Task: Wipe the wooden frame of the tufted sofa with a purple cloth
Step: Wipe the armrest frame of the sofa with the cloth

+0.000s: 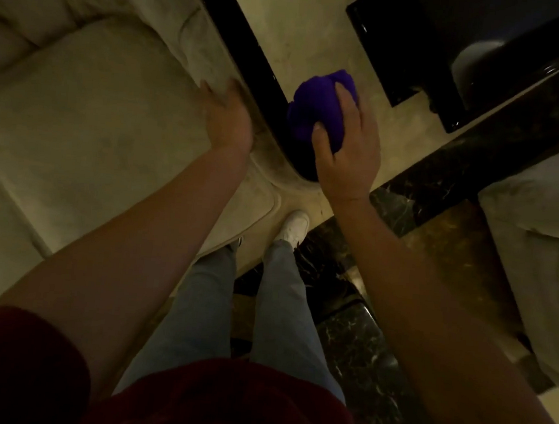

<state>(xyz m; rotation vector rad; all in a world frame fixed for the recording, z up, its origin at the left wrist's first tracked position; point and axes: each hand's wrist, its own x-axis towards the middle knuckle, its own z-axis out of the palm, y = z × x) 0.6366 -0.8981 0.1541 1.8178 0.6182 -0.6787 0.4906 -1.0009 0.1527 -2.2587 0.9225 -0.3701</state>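
The cream tufted sofa (78, 99) fills the left of the head view, seen from above. Its dark glossy wooden frame (240, 29) runs along the outer side of the armrest and curves round at the front corner. My right hand (347, 150) grips a bunched purple cloth (317, 110) and presses it against the frame near that curved front end. My left hand (225, 116) rests flat on the top of the padded armrest, fingers spread, holding nothing.
Pale floor (307, 28) lies beyond the frame, with dark marble bands (481, 128) crossing it. A black glossy table (420, 55) stands at the top right. Another cream seat (539, 234) sits at the right edge. My legs and a white shoe (293, 226) are below.
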